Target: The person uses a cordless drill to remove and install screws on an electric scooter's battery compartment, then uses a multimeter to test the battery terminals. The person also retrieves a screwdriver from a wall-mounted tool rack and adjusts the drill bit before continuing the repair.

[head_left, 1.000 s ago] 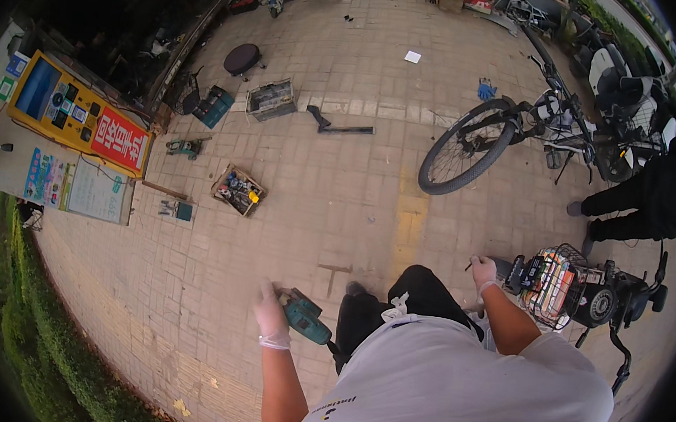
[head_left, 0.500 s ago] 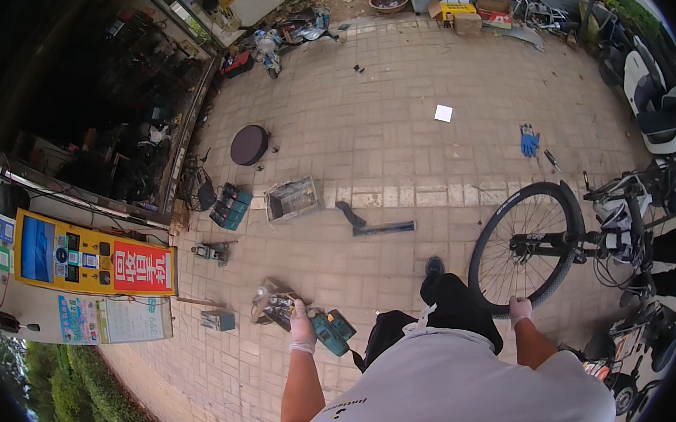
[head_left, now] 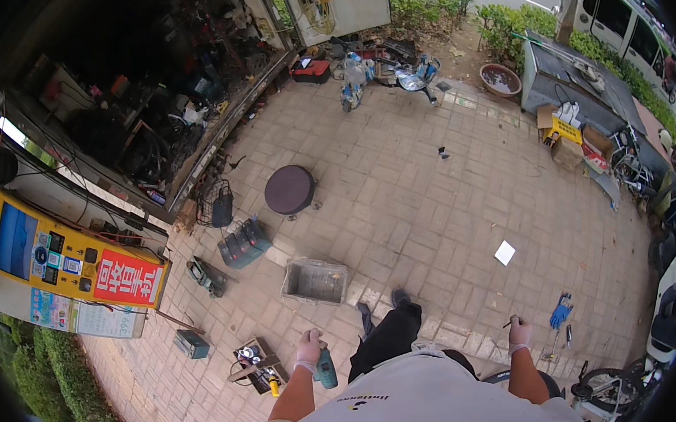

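My left hand (head_left: 309,347), in a pale glove, is curled closed. What it holds, if anything, I cannot make out. Just beside its wrist shows a green power tool (head_left: 327,368), partly hidden by my arm and seemingly on the paving. A tool tray (head_left: 258,365) with a wooden handle and several loose tools lies left of that hand. My right hand (head_left: 519,333), gloved too, is closed on a small, thin dark thing (head_left: 508,324) whose kind is unclear. Under my right arm, a bicycle wheel (head_left: 554,386) is mostly hidden by my shirt.
A grey crate (head_left: 314,281) sits ahead, with a round brown stool (head_left: 290,190) beyond. Green cases (head_left: 243,243) stand near the shop doorway. Blue gloves (head_left: 561,311) and a screwdriver (head_left: 569,336) lie at the right, near a white card (head_left: 505,253). A parked scooter (head_left: 669,308) edges the right.
I have moved forward and the view has tilted up. My right hand has left the bicycle tyre and now holds a small dark thing. The wheel has passed mostly behind my body.
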{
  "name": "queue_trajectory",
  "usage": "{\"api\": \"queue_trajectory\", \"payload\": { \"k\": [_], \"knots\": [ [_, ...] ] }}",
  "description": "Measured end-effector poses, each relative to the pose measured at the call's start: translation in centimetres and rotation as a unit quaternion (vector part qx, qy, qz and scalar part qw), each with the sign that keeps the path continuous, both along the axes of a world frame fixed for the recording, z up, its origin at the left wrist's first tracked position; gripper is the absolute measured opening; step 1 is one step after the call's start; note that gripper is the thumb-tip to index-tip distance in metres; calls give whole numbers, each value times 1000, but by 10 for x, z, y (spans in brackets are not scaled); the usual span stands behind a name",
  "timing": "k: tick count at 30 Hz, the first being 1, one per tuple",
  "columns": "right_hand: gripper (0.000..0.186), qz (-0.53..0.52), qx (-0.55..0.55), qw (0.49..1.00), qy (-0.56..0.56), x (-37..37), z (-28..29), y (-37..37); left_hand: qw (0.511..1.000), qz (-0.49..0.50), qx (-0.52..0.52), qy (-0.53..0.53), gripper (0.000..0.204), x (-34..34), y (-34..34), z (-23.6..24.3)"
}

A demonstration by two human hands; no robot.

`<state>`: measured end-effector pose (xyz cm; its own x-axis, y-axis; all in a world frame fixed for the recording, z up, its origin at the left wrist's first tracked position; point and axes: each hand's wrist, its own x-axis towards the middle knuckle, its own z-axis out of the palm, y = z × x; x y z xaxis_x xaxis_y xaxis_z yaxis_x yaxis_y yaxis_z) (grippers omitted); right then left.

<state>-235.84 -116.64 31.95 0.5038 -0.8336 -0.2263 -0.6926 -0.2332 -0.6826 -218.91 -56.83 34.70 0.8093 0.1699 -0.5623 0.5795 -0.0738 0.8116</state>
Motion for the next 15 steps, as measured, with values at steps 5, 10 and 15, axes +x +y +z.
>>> {"api": "queue_trajectory", "payload": {
  "k": [5, 10, 15],
  "knots": [
    [36, -57, 15, 967, 249, 41, -14, 6, 997, 11, -67, -19, 34, 213, -19, 58],
    [31, 33, -26, 959, 280, 230, -15, -24, 984, 56, -119, -124, 38, 428, -25, 99],
    [27, 23, 59, 971, 229, 597, -61, -91, 979, 120, 39, -162, 37, 607, -33, 73]
  ]
}}
